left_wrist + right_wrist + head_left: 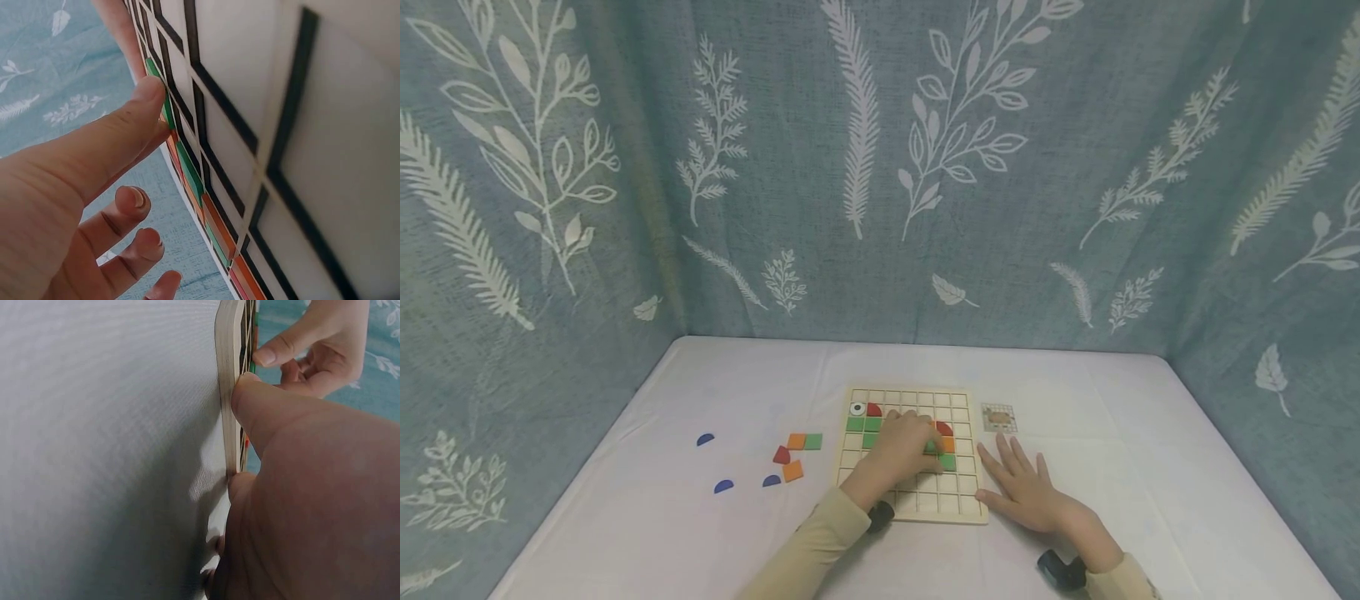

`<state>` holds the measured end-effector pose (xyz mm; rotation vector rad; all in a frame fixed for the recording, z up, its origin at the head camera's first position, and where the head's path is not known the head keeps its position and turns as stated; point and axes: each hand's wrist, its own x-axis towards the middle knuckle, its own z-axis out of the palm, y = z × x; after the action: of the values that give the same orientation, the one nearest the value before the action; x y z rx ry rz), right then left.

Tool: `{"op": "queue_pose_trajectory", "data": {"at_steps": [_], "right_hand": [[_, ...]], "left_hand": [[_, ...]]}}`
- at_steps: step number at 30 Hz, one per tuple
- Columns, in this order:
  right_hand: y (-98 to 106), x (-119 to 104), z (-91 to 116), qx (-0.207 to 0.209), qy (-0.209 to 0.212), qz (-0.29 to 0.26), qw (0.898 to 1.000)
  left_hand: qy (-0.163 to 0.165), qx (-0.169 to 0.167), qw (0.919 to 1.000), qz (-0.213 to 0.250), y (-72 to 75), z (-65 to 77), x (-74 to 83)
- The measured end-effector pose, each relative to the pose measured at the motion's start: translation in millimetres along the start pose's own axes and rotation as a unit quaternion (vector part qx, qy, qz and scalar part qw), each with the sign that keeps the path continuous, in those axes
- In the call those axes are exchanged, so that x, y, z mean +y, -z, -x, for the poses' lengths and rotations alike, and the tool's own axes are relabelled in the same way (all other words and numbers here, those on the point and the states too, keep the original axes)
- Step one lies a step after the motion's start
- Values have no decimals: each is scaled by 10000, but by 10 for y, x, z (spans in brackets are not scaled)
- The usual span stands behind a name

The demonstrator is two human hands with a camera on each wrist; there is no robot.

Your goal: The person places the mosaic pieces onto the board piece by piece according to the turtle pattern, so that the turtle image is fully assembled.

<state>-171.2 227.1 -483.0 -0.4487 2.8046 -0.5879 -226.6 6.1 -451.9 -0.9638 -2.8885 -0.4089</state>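
the hands (897,446) (1026,496) partly hide the gridded board (927,502).

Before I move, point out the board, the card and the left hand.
Board (928,502): head view, bare squares near its front edge.
Card (999,417): head view, middle of its face.
Left hand (895,443): head view, back of the hand.

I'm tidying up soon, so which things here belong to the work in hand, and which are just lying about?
Belongs:
grid board, under the left hand
coloured pieces on it
loose pieces to its left, probably
patterned card, perhaps a guide

Just background:
white tablecloth
leaf-print curtain
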Motion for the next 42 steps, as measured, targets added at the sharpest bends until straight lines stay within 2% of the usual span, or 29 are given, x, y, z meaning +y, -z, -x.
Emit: {"op": "queue_pose_trajectory", "data": {"at_steps": [6, 13, 18, 26, 32, 36, 42], "right_hand": [[9, 6, 5, 8, 13, -16, 10000], [-5, 19, -8, -20, 10, -27, 10000], [-16, 23, -10, -10, -14, -28, 10000], [-8, 20, -3, -34, -38, -40, 10000], [4, 16, -2, -3, -19, -36, 10000], [2, 13, -1, -39, -9, -79, 10000], [-19, 27, -13, -32, -44, 0, 10000]], "left_hand": [[-26, -18, 9999, 101, -1, -10, 12], [-84, -5, 9980, 620, 4, 16, -47], [-51, 34, 9963, 860, 24, 65, -127], [53, 146, 9957, 917, 102, 163, -297], [2, 309, 9954, 910, 131, 248, -454], [127, 327, 9956, 873, 157, 313, -561], [513, 272, 9946, 864, 226, 422, -699]]}}
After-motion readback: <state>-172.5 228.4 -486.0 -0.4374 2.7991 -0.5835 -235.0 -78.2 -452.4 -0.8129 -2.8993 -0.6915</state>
